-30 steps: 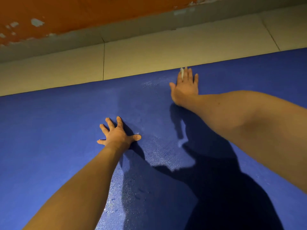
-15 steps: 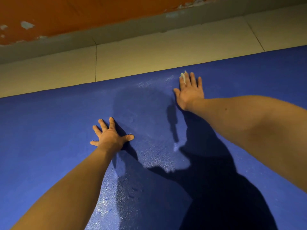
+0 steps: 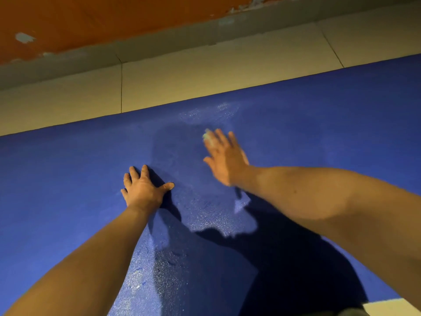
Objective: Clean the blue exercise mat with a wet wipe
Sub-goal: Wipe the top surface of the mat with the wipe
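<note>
Left hand point(image 3: 144, 190) flat on mat point(image 3: 68, 179); blurred right hand point(image 3: 224, 158) presses wipe point(image 3: 207, 134).

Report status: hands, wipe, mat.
Left hand flat on blue mat, fingers spread. Right hand flat, blurred, wet wipe showing at its fingertips. Damp sheen between the hands. Nothing seen in the way.

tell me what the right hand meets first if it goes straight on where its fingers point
Nothing stands on the blue mat ahead: the right hand would cross the far edge onto the floor tiles. The grey skirting beyond is probably the first solid stop.
</note>
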`<state>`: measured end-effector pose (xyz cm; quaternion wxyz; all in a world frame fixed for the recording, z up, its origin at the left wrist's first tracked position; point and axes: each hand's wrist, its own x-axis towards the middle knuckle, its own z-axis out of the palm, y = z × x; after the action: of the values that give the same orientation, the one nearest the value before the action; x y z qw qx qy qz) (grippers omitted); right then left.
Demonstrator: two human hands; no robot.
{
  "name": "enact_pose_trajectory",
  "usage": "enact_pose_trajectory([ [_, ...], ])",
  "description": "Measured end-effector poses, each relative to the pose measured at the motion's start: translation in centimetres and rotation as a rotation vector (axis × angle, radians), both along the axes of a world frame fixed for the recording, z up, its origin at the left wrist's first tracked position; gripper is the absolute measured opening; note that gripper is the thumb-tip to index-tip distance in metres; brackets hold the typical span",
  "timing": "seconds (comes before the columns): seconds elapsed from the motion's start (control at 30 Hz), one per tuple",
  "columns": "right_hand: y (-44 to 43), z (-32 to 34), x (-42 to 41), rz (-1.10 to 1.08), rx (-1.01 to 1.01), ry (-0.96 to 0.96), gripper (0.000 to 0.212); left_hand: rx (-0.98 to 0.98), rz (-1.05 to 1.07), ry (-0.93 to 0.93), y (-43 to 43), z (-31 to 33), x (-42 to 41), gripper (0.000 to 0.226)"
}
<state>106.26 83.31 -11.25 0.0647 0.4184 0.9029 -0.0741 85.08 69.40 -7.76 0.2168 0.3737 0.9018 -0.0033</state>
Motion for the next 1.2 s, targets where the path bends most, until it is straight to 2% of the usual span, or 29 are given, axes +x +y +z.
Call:
enact_pose_trajectory([
  [0.1, 4.4, 0.7, 3.1, -0.259, -0.104, 0.007, 0.067, 0.013, -0.043, 0.022, -0.5, 0.3, 0.5, 0.096],
  [0.17, 4.8, 0.7, 3.4, -0.309, -0.138, -0.012, 0.069, 0.016, -0.066, 0.013, -0.8, 0.3, 0.9, 0.092],
  [0.23, 3.0, 0.6, 2.2, -0.349, -0.144, 0.065, 0.072, 0.016, -0.093, 0.002, -1.1, 0.1, 1.2, 0.092],
  [0.3, -0.4, 0.2, 0.8, -0.285, -0.140, 0.078, 0.072, 0.019, -0.108, -0.012, -1.4, 0.1, 1.6, 0.094],
  [0.43, -8.4, 0.1, 0.2, 0.039, -0.122, 0.073, 0.069, 0.019, -0.119, -0.014, -1.9, 0.1, 2.4, 0.095],
  [0.53, -9.0, -0.1, 1.2, 0.213, -0.076, 0.063, 0.065, 0.020, -0.133, -0.004, -2.2, 0.1, 2.9, 0.093],
  [0.6, -6.2, -0.3, 2.0, 0.164, 0.007, 0.002, 0.065, 0.013, -0.164, -0.001, -2.5, 0.2, 3.1, 0.092],
  [0.67, -2.8, -0.3, 3.5, -0.030, 0.006, -0.042, 0.066, 0.009, -0.209, 0.013, -3.0, 0.3, 3.5, 0.092],
  [0.73, -1.0, -0.1, 5.0, -0.191, -0.036, -0.006, 0.069, 0.006, -0.250, 0.025, -3.4, 0.4, 4.0, 0.091],
  [0.8, -1.1, -0.1, 5.1, -0.238, -0.070, 0.046, 0.072, 0.000, -0.285, 0.031, -3.9, 0.5, 4.5, 0.090],
  [0.87, -3.0, -0.4, 4.1, -0.205, -0.044, 0.069, 0.071, -0.006, -0.303, 0.026, -4.2, 0.5, 4.8, 0.088],
  [1.03, -12.4, -0.6, 3.6, 0.060, -0.064, 0.135, 0.068, -0.032, -0.332, 0.014, -4.7, 0.7, 5.8, 0.085],
  [1.2, -14.7, 0.6, 3.9, 0.132, -0.222, 0.301, 0.059, -0.046, -0.356, -0.001, -5.9, 1.2, 7.1, 0.082],
])
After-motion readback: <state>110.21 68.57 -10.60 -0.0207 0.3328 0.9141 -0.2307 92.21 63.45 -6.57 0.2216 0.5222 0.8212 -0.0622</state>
